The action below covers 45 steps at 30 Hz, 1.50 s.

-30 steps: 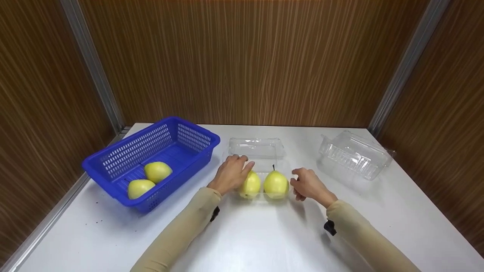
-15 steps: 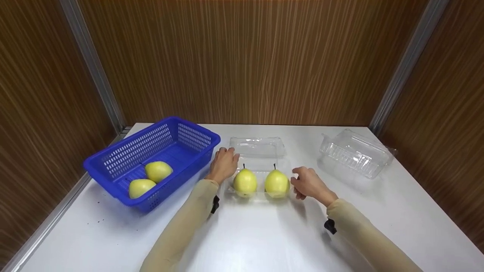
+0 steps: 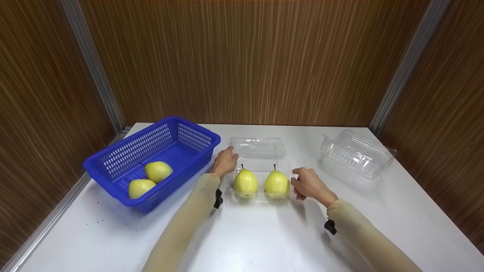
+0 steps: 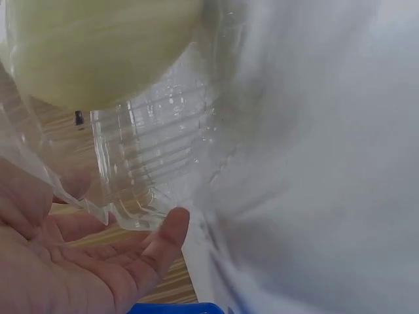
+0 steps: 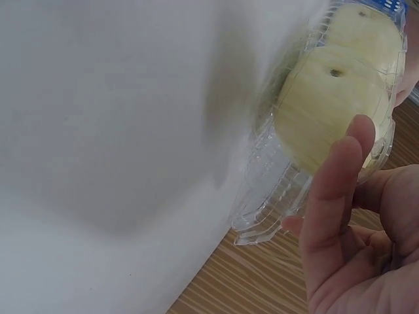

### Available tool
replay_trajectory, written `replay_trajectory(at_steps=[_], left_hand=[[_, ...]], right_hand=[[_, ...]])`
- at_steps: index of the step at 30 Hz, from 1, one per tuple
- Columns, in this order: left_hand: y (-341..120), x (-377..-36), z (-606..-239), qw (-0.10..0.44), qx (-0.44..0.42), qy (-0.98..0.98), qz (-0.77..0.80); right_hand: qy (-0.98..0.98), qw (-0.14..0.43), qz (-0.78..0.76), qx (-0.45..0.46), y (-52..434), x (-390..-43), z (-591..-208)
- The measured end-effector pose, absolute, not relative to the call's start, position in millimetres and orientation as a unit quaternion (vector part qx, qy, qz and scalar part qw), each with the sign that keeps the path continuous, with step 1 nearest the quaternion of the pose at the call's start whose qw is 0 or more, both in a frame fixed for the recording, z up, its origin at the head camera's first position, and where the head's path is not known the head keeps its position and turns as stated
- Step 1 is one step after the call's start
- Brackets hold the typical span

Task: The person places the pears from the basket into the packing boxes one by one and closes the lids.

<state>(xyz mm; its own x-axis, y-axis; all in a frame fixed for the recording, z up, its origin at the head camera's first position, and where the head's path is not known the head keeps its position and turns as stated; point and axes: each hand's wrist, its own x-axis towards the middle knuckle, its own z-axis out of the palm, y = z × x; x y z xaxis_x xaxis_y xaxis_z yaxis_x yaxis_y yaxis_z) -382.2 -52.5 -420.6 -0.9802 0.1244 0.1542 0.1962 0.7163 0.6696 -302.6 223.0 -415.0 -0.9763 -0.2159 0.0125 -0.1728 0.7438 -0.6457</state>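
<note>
A clear plastic clamshell box lies with its lid [image 3: 257, 148] folded back and two yellow-green pears, a left pear [image 3: 245, 183] and a right pear [image 3: 277, 184], standing stem-up in its base. My left hand [image 3: 225, 161] is at the box's left side, fingertips by the lid's near-left edge. In the left wrist view its fingers [image 4: 173, 229] extend beside the ribbed plastic corner. Beside the right pear is my right hand [image 3: 311, 186], fingers loosely bent at the box's right rim. The right wrist view shows its fingertips [image 5: 361, 131] overlapping the rim.
A blue perforated basket [image 3: 189, 170] stands on the left with two more pears, a back pear [image 3: 158, 172] and a front pear [image 3: 140, 188]. Another clear plastic box [image 3: 355, 155] sits at the right. Wood-patterned panels [image 3: 242, 64] enclose the white table [image 3: 264, 234].
My left hand has come off the left pear and moved left to the box's side, then slightly toward the lid. The left pear shows upright. My right hand has stayed in place.
</note>
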Motion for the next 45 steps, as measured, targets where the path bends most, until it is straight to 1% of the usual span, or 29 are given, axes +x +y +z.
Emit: replay_trajectory(at_steps=[7, 14, 23, 29, 32, 41, 45], left_hand=[[-51.7, -385.2, -421.8, 0.043, -0.079, -0.920, -0.381], [-50.4, -388.4, -425.5, 0.043, -0.099, -0.918, -0.383], [-53.4, -389.4, -424.6, 0.062, -0.080, -0.908, -0.407], [-55.2, -390.7, -420.9, 0.035, -0.052, -0.906, -0.420], [-56.2, -391.7, -419.8, 0.033, -0.048, -0.903, -0.425], [-56.2, -390.2, -422.4, 0.090, -0.069, -0.902, -0.418], [-55.8, -389.4, -422.6, 0.098, -0.056, -0.893, -0.435]], right_hand=[[0.934, 0.026, -0.338, -0.110, 222.4, -302.4, -415.9], [0.934, 0.029, -0.339, -0.106, 223.6, -301.7, -414.9], [0.936, 0.019, -0.330, -0.120, 223.3, -301.6, -414.7], [0.937, 0.020, -0.325, -0.124, 223.6, -301.9, -414.6], [0.938, 0.022, -0.326, -0.119, 223.2, -301.1, -414.4], [0.941, 0.033, -0.319, -0.109, 222.3, -300.5, -414.5], [0.940, 0.033, -0.322, -0.108, 222.3, -301.0, -413.8]])
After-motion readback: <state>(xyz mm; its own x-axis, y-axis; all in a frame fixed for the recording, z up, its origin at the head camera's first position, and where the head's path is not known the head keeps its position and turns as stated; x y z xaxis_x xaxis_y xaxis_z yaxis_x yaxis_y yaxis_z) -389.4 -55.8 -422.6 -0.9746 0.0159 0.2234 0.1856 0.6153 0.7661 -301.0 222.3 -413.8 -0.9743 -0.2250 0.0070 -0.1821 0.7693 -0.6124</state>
